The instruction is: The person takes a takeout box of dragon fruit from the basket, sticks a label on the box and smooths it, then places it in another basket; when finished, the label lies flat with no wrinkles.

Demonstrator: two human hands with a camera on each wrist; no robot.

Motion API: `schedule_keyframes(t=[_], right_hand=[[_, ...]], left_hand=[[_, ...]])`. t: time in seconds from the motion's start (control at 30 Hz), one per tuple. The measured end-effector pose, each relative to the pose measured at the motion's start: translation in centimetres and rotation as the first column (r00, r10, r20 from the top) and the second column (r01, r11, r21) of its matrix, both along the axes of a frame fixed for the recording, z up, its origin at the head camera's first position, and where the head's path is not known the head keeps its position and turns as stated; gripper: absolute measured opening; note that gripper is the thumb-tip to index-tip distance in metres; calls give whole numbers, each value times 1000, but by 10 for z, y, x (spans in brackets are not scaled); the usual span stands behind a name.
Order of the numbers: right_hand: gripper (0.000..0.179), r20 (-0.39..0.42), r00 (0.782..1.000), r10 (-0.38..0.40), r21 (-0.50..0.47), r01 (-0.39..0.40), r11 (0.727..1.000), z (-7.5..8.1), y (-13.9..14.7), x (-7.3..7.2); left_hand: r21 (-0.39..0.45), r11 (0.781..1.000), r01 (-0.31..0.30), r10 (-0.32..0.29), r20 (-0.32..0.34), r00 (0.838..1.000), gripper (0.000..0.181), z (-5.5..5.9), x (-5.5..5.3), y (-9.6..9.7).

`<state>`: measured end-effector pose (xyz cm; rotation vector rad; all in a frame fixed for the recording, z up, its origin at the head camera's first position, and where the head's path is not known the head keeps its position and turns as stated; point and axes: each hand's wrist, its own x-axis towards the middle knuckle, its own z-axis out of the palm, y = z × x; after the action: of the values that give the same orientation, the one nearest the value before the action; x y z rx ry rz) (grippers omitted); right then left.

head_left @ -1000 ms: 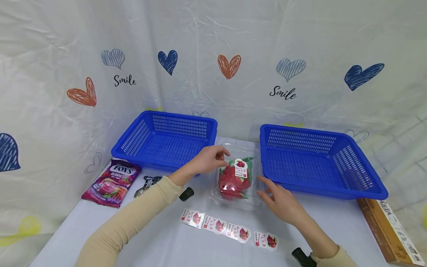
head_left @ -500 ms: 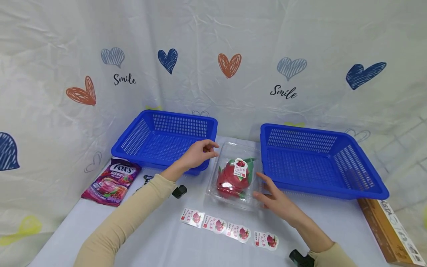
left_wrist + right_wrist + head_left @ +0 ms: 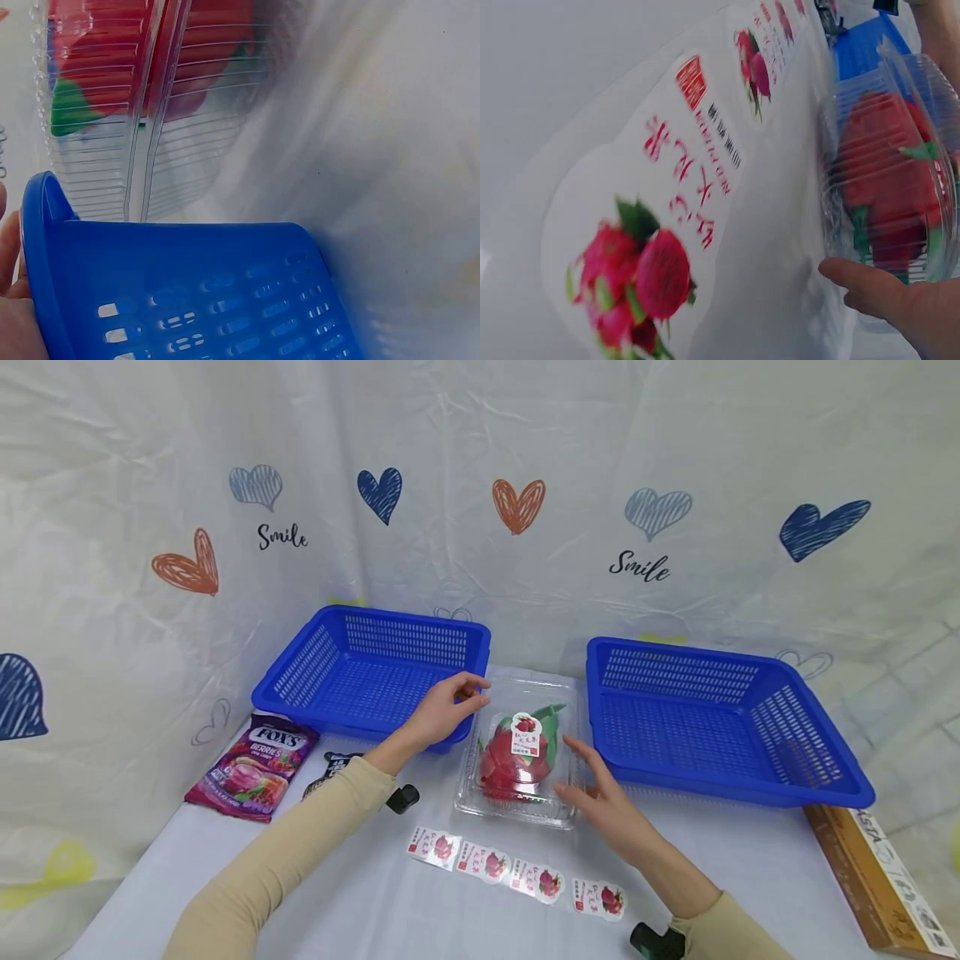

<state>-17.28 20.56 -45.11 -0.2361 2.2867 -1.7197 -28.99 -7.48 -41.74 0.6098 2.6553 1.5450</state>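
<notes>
A clear plastic clamshell box [image 3: 531, 693] stands on the white table between two blue baskets. Inside it is a red dragon fruit [image 3: 501, 768] with green leaf tips. The lid carries a white dragon fruit label [image 3: 526, 742]. My right hand [image 3: 613, 810] lies at the box's right side, thumb and forefinger spread; the right wrist view has the thumb [image 3: 862, 279] at its wall. My left hand [image 3: 446, 708] hovers over the near right corner of the left basket [image 3: 292, 708], fingers loosely bent, beside the box's left edge and holding nothing.
In front lies a row of several dragon fruit stickers [image 3: 538, 882]. The right basket [image 3: 720, 793] stands beside the box. A FOX'S candy bag [image 3: 255, 768] and a small black packet [image 3: 337, 766] lie left. A brown carton [image 3: 870, 885] is at far right.
The box has shifted slightly left and turned straighter, my right hand moving left along with it. My left hand has drawn back left from above the box toward the left basket.
</notes>
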Motion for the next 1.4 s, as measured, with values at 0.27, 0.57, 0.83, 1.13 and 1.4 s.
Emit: schedule_keyframes(t=[0.27, 0.57, 0.83, 1.13, 1.4], right_hand=[[59, 35, 997, -67, -143, 72, 987, 3, -9, -3], [47, 12, 989, -145, -107, 146, 983, 8, -11, 1], [48, 46, 989, -141, -77, 144, 987, 22, -3, 12], [52, 83, 989, -119, -62, 124, 990, 43, 6, 30], [51, 68, 995, -69, -36, 72, 997, 53, 12, 40]], left_hand=[[-33, 999, 1, 0, 7, 1000, 32, 2, 3, 0], [20, 999, -37, 37, -25, 999, 27, -1, 5, 2], [188, 978, -87, 91, -13, 996, 32, -1, 3, 0], [317, 944, -89, 91, 7, 996, 33, 2, 3, -3], [328, 942, -70, 69, 14, 998, 37, 3, 3, -4]])
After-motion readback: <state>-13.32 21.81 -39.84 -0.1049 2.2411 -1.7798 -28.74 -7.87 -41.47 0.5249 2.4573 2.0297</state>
